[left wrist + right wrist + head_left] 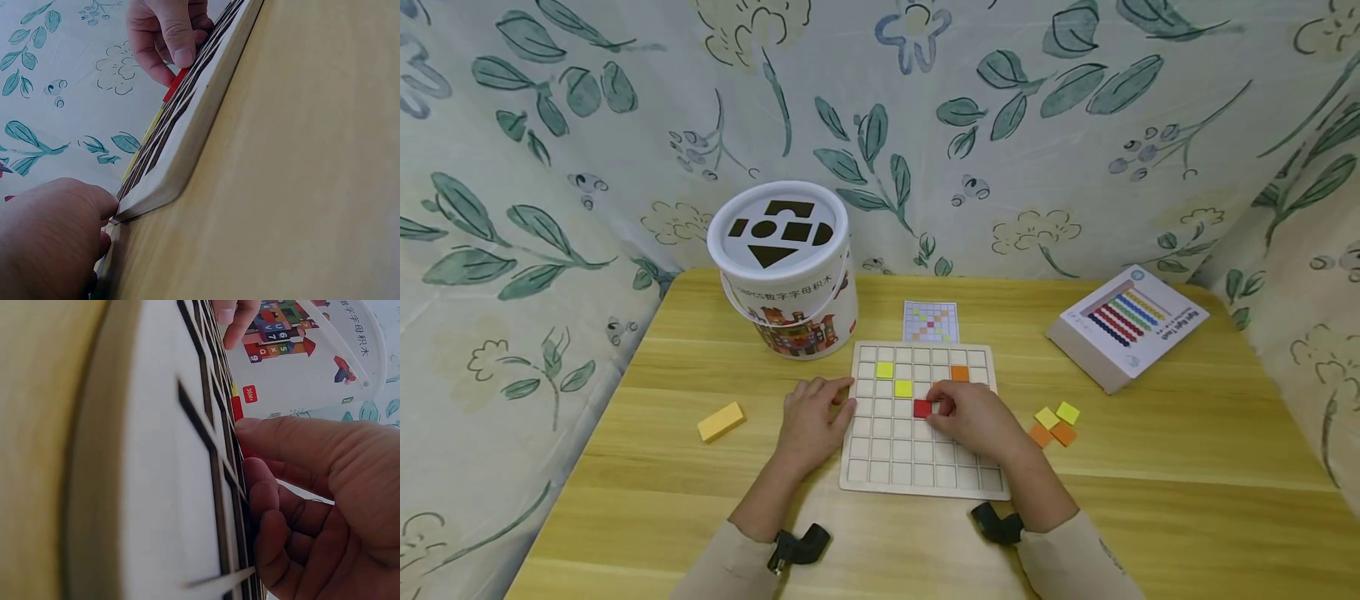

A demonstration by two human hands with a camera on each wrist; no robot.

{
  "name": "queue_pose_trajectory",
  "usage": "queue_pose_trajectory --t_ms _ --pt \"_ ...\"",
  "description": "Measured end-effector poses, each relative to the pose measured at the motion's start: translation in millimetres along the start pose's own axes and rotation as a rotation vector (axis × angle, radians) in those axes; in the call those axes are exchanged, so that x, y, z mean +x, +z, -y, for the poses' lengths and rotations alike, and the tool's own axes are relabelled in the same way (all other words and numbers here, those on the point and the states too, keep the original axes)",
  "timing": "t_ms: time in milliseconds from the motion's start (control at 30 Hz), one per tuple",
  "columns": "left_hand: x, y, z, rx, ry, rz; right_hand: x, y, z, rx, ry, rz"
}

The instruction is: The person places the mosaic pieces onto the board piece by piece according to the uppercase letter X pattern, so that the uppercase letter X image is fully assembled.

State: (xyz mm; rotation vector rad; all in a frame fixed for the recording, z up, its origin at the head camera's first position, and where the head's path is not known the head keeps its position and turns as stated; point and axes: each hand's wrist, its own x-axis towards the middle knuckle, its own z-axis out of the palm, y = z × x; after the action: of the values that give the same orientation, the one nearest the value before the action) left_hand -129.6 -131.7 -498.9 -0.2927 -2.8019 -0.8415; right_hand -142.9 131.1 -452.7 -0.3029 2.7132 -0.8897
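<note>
A white gridded board (pixel 891 450) lies on the wooden table. My right hand (pixel 977 417) pinches a red square tile (pixel 922 408) between thumb and fingers, low over the middle of the grid. The red tile (pixel 175 85) also shows under those fingertips in the left wrist view. My left hand (pixel 811 421) rests beside the board, thumb and index fingertips touching its left edge. Two yellow tiles (pixel 885 370) sit in cells up and left of the red one. One orange tile (pixel 959 373) sits toward the upper right; another is partly hidden behind my right hand.
Behind the board lies a small printed pattern card (pixel 931 322). A white lidded bucket (pixel 797 292) stands back left, a yellow block (pixel 722 422) in front of it. Loose yellow and orange tiles (pixel 1063 433) lie to the right, before a white box (pixel 1127 325). Patterned cloth (pixel 880 133) hangs behind.
</note>
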Motion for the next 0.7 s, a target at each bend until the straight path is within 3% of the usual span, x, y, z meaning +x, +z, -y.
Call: queue_pose_trajectory --t_ms 433,700 --pt "-0.8 0.6 2.7 0.001 0.014 -0.009 -1.7 -1.4 -2.3 0.053 0.031 0.009" --pt "-1.4 4.0 5.6 -0.004 0.030 -0.026 -12.8 -22.7 -18.5 0.110 0.121 0.004"
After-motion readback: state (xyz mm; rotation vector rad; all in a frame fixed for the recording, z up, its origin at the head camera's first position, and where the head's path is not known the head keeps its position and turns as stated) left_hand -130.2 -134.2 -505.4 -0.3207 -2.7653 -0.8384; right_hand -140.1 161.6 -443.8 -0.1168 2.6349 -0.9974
